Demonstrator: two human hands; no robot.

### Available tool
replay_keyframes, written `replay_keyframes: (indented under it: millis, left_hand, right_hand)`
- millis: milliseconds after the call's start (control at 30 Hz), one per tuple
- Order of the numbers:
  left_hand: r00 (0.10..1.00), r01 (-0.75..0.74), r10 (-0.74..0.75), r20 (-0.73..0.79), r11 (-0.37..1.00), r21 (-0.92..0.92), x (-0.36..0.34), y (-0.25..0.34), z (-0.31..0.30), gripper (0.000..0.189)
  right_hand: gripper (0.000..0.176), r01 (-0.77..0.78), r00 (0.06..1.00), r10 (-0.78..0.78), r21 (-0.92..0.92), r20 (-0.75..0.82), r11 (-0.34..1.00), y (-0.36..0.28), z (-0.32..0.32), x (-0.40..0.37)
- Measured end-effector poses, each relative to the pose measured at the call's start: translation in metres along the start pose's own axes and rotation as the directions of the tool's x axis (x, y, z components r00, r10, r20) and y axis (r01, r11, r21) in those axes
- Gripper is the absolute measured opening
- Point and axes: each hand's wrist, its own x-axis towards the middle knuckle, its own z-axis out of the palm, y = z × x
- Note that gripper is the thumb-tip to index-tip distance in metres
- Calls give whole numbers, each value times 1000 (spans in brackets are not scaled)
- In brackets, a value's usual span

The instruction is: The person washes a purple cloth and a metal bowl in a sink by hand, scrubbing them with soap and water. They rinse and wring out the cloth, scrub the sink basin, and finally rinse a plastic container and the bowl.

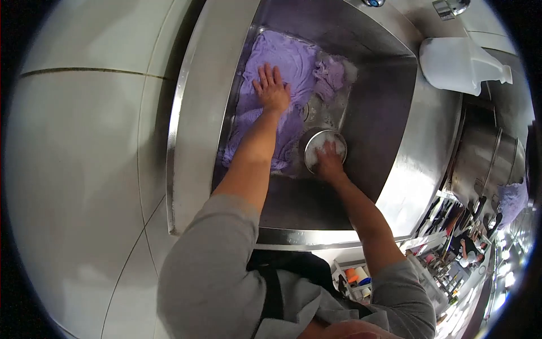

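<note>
In the steel sink (372, 107), a wet purple cloth (288, 53) lies spread over the bottom on the left side. My left hand (273, 90) rests flat on it, fingers apart. A crumpled part of purple cloth (328, 78) sits to the right of that hand. My right hand (328, 159) reaches into a round metal bowl (345, 148) filled with suds, near the middle of the sink. Its fingers look spread in the foam, the tips partly hidden, and hold nothing that shows.
A white plastic jug (451, 65) lies on the steel counter (423, 152) right of the sink. A faucet (450, 8) is at the top edge. A large metal pot (485, 161) stands further right. Beyond it, another person (467, 257) is at the far lower right.
</note>
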Motion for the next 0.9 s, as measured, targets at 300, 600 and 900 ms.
replay_keyframes:
  millis: [300, 600, 900]
  left_hand:
    - [989, 41, -27, 149, 995, -88, -22, -22, 16, 74]
    - [977, -129, 97, 192, 978, 163, -72, -43, 11, 61]
    - [795, 448, -484, 365, 875, 185, -125, -10, -30, 77]
  right_hand:
    - [50, -43, 995, -97, 735, -31, -677, -11, -43, 21]
    - [52, 99, 809, 183, 437, -559, 894, -30, -74, 178]
    - [58, 157, 844, -156, -41, -513, 987, -84, -40, 223]
